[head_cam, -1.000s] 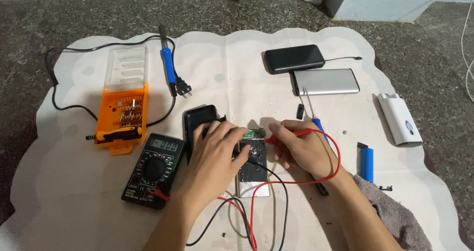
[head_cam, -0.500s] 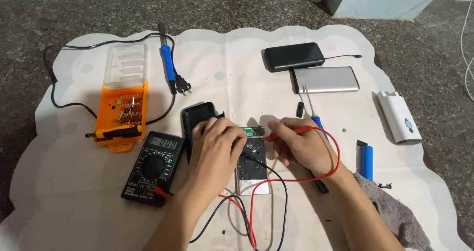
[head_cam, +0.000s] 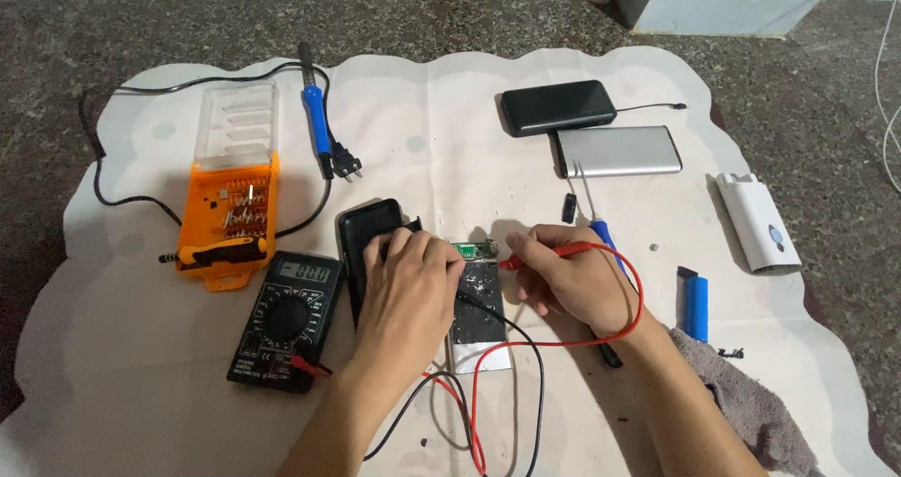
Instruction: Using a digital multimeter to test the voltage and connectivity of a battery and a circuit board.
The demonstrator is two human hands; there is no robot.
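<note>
- At the middle of the white mat, just in front of us, lies the opened power bank: a small green board [head_cam: 472,249] above a dark cell pack [head_cam: 479,313], with its black shell [head_cam: 368,242] just to the left.
- Our right hand [head_cam: 568,280] pinches the red probe [head_cam: 554,252] between thumb and fingers, its tip aimed at the board's right edge; we judge that a light, steady touch on one pad is best, so the tip does not slip onto a neighbour.
- Our left hand [head_cam: 408,285] lies curled over the shell and the board's left side. It hides whatever it holds there, so we cannot tell if the black probe is pinched in it.
- Red and black leads [head_cam: 488,383] loop toward us; we should keep them slack so they do not drag the board.
- Left of the shell sits the multimeter [head_cam: 286,319], its display facing us, near enough to read without shifting our hands.
- Farther out are an orange bit case [head_cam: 228,210], a blue soldering iron [head_cam: 317,121], two more power banks [head_cam: 601,130], a blue screwdriver [head_cam: 601,219] and a lighter [head_cam: 694,306].
</note>
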